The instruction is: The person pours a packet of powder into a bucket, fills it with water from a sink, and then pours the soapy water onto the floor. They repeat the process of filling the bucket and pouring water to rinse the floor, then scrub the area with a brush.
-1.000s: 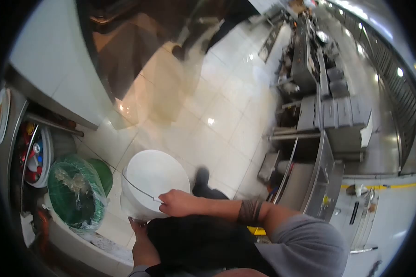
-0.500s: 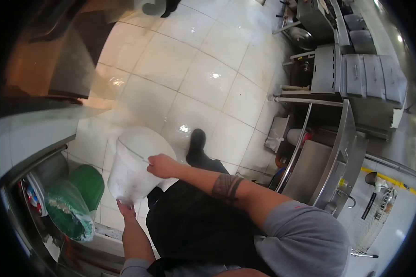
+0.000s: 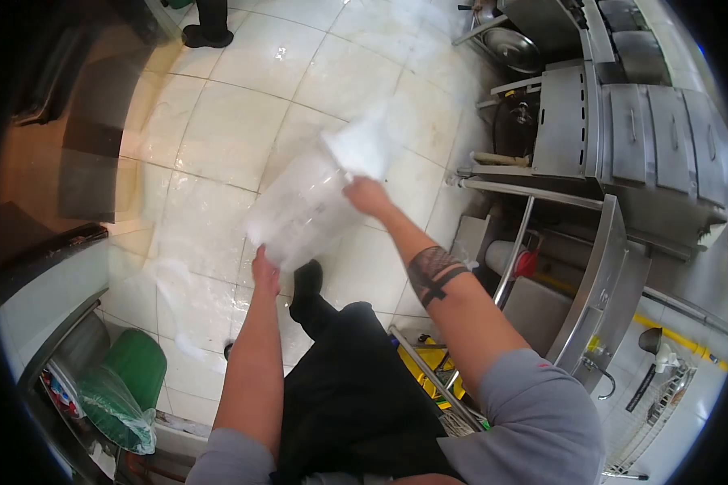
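Note:
A whitish, translucent plastic bucket (image 3: 303, 212) hangs tipped on its side above the tiled floor, its mouth facing the upper right. White foamy liquid (image 3: 364, 144) spills out of the mouth. My right hand (image 3: 368, 196) is closed on the bucket's rim. At the base, my left hand (image 3: 266, 272) grips the bottom edge, its fingers partly hidden behind it. The bucket and the foam are blurred by motion.
Wet white tiles (image 3: 218, 133) carry a trail of suds (image 3: 178, 307) at left. A green bin (image 3: 141, 368) with a plastic liner stands lower left. Steel counters and a sink frame (image 3: 598, 275) line the right side. Another person's dark shoe (image 3: 207, 35) is at the top.
Both hands have swung the bucket up and to the right, tipping it further. Foam now leaves its mouth, and suds show on the floor at left. Another person's shoe has come further into view.

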Available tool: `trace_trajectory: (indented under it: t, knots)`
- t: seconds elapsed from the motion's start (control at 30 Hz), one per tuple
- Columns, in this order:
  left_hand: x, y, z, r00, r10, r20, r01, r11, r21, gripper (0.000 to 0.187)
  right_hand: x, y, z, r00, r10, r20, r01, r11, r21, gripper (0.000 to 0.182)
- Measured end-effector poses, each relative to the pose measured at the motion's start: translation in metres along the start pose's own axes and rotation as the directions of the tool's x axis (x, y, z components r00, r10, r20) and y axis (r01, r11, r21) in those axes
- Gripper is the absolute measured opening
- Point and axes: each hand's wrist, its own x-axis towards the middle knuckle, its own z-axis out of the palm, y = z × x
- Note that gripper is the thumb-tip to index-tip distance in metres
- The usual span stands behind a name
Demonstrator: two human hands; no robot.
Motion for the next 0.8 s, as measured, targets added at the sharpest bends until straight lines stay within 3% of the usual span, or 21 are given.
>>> trace_trajectory:
  t: [0.1, 0.2, 0.27, 0.47, 0.5, 0.57, 0.63, 0.7, 0.8]
  knots:
    - [-0.022, 0.006, 0.088, 0.998, -0.039, 0.049, 0.035, 0.996, 0.080, 0.053, 0.000, 0.025, -0.068, 0.991, 0.085, -0.101, -0.087, 0.996, -0.016, 0.040]
    - [-0.022, 0.005, 0.138, 0.996, -0.059, 0.062, 0.052, 0.992, 0.114, 0.047, -0.023, 0.021, -0.134, 0.956, 0.192, -0.221, -0.189, 0.981, 0.032, 0.037]
    - [-0.048, 0.020, 0.173, 0.983, -0.078, 0.168, 0.058, 0.991, 0.124, 0.044, -0.046, 0.010, -0.170, 0.939, 0.212, -0.270, -0.216, 0.976, 0.015, 0.036]
    - [-0.052, 0.027, 0.199, 0.966, -0.078, 0.246, 0.046, 0.990, 0.130, 0.053, -0.100, -0.028, -0.214, 0.899, 0.235, -0.369, -0.242, 0.970, 0.028, 0.032]
    - [-0.055, 0.029, 0.198, 0.966, -0.067, 0.249, 0.037, 0.992, 0.123, 0.053, -0.106, -0.031, -0.213, 0.897, 0.208, -0.391, -0.213, 0.977, 0.030, 0.031]
    - [-0.065, 0.028, 0.184, 0.985, -0.090, 0.150, 0.079, 0.994, 0.077, 0.035, -0.118, -0.046, -0.204, 0.910, 0.175, -0.377, -0.190, 0.982, -0.002, 0.031]
    - [-0.049, 0.011, 0.150, 0.996, -0.079, 0.044, 0.079, 0.997, 0.004, 0.046, -0.128, -0.060, -0.186, 0.932, 0.144, -0.331, -0.154, 0.988, -0.004, 0.029]
    - [-0.058, 0.008, 0.108, 0.996, -0.051, 0.075, 0.054, 0.997, -0.050, 0.059, -0.138, -0.077, -0.161, 0.958, 0.097, -0.270, -0.094, 0.995, 0.025, 0.028]
    - [-0.052, -0.006, 0.021, 0.996, -0.090, 0.001, 0.089, 0.983, -0.159, 0.058, -0.151, -0.106, -0.115, 0.997, 0.075, -0.031, -0.073, 0.995, 0.071, 0.027]
